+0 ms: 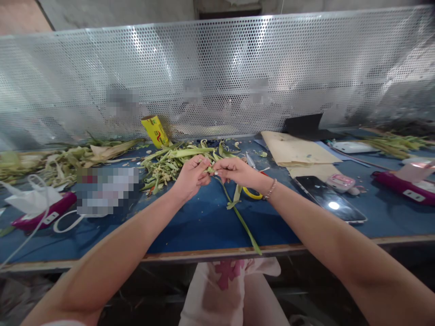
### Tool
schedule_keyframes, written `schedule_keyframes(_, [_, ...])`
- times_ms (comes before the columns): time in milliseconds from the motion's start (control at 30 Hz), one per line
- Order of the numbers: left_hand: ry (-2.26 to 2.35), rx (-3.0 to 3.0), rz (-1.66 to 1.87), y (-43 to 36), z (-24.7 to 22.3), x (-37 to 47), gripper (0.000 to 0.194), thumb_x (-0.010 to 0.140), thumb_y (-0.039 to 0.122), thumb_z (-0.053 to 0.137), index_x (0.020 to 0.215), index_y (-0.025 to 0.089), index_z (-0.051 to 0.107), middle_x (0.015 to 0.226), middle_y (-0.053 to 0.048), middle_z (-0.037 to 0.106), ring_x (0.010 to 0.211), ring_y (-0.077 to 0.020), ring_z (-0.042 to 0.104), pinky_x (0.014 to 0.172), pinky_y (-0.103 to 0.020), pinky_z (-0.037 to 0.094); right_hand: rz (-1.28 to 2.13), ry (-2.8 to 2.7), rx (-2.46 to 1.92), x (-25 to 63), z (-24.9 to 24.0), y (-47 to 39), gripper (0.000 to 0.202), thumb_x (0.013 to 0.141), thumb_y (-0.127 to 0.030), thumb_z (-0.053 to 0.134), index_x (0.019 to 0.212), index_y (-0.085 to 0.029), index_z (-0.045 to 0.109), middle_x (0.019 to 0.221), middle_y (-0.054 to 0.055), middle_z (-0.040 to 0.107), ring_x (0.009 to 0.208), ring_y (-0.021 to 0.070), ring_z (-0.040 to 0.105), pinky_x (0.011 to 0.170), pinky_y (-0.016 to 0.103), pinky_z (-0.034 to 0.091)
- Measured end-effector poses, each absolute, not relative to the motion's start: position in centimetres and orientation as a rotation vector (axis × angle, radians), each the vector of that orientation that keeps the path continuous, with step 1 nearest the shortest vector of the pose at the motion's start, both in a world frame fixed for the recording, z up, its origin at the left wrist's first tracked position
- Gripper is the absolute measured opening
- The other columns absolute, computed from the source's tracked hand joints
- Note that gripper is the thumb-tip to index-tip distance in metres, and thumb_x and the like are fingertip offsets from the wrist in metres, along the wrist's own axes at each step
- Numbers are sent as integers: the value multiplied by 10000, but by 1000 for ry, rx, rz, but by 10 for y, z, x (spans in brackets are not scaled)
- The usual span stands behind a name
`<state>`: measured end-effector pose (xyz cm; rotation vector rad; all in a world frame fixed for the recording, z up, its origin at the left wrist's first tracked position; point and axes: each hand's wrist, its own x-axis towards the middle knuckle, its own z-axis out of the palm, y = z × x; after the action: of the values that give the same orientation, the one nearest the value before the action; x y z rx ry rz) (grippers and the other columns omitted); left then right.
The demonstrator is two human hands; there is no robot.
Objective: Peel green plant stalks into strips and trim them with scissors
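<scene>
My left hand (194, 175) and my right hand (234, 170) meet over the middle of the blue table. Both are closed, with fingertips pinching a small green plant piece (210, 170) between them. Its exact shape is mostly hidden by the fingers. Below the right hand, a long green stalk (243, 222) with a leaf slants toward the table's front edge; whether it joins the pinched piece cannot be told. Partly behind my right wrist lies a yellow ring handle (252, 194), probably of scissors. A heap of pale green leaves and stalks (166, 165) lies just beyond the left hand.
A yellow tube (155, 131) stands tilted before the perforated metal screen (217, 68). On the right are brown paper (295, 147), a phone (329, 199), a pink case (340, 182) and a purple power strip (404, 188). More plant matter (81, 158) and another purple strip (44, 213) lie left.
</scene>
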<state>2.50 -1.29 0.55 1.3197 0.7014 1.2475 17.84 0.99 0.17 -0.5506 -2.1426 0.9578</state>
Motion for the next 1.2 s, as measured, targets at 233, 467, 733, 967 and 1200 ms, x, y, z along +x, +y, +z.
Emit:
schedule_keyframes(233, [713,1092,1399,-7,12,21,112,714,252,584,735,147,551,443,58,435,407,-37,429,426,-172,356,950,-1723,-771,156,-13,7,134,761,-295,475,727,-173,519,520,-38,510,444,69,478,470,205,425])
schedule_keyframes(467, [699,938,1412,6,-5,21,120,571,112,670,671,119,604,567,24,562,530,-45,522,548,-172,441,913,-1633,-864,155,-21,15,173,751,-295,474,651,-164,529,508,-29,526,435,71,488,465,202,424])
schedule_keyframes(733, [879,1307,1566,10,-18,25,183,669,306,610,689,124,624,599,9,567,561,-64,503,591,-211,415,1001,-1687,-879,151,-17,7,146,747,-261,475,668,-163,548,477,-38,517,407,72,466,444,202,405])
schedule_keyframes(967, [922,1207,1646,7,-15,26,210,766,275,496,598,150,503,450,49,410,452,-67,404,487,-203,334,1015,-1793,-832,150,-14,5,152,754,-236,473,670,-157,570,470,-41,524,402,63,473,436,185,394])
schedule_keyframes(1200, [926,1106,1636,8,-11,26,217,771,237,472,577,143,489,453,42,394,441,-64,386,477,-206,311,1115,-1764,-814,150,-13,9,139,741,-244,509,761,-156,615,461,-50,532,399,60,474,439,181,406])
